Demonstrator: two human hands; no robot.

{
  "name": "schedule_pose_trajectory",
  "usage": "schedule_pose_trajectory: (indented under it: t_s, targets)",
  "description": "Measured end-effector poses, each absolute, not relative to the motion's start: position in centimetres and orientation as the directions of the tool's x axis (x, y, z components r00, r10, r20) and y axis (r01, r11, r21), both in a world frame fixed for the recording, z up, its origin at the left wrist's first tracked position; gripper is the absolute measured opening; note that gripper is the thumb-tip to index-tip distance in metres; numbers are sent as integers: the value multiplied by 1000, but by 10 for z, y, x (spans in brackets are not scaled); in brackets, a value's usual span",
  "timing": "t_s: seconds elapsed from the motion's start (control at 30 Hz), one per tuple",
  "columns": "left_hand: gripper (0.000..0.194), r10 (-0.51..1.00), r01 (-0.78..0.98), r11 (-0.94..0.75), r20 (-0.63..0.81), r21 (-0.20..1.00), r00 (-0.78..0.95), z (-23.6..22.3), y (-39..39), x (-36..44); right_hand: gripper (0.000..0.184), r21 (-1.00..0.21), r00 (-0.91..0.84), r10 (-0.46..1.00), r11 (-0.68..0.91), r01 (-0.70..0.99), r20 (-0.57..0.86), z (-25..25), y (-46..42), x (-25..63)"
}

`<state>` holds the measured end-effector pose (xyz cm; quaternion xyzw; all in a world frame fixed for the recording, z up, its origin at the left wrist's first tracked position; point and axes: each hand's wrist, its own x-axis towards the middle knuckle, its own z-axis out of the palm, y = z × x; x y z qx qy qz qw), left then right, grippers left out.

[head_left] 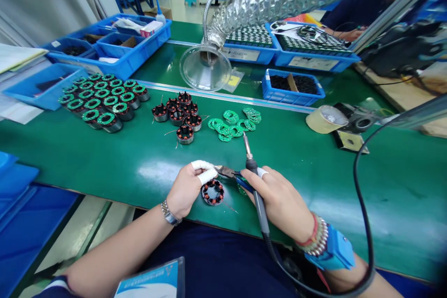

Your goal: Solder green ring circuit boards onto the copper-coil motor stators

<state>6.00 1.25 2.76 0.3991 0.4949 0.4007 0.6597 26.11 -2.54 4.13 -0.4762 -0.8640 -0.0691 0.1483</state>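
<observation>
Head view: your right hand (279,202) wraps firmly around the soldering iron (260,205) and blue-handled cutters (230,174), left hand (186,191) half-curled, hold unclear; wound stator (213,192) sits between. Keep that tip off its windings!

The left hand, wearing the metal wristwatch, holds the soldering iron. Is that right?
No: the head view shows the soldering iron in the right hand, not the left hand, which does wear the metal wristwatch.
</observation>
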Motion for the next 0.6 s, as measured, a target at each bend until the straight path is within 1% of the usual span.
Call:
schedule_pose_trajectory:
  t_s: [0.07,0.17,0.23,0.3,0.33,0.37,0.5,0.6]
  targets:
    - [10,924,-122,359,-333,925,190,27,13,61,21,-40,-486,802,530,847,347,41,-25,263]
    - [11,923,-129,358,-329,925,200,26,12,60,25,-108,-393,826,470,876,404,41,-23,267]
    - [21,909,-176,396,-357,901,214,26,9,55,27,-119,-365,839,444,888,404,43,-23,270]
    - [34,894,-226,435,-390,871,219,27,4,48,27,-105,-387,842,454,885,376,44,-23,272]
    - [36,892,-239,444,-400,864,213,27,1,43,27,-102,-402,842,464,880,361,45,-23,272]
    - [35,893,-241,445,-404,863,200,28,-2,39,27,-105,-413,841,473,875,350,45,-24,271]
    - [20,899,-217,435,-407,874,164,29,-7,31,26,-149,-441,826,514,845,351,46,-26,262]
    - [14,911,-226,411,-386,883,147,29,-4,35,24,-145,-481,805,553,820,348,47,-27,252]
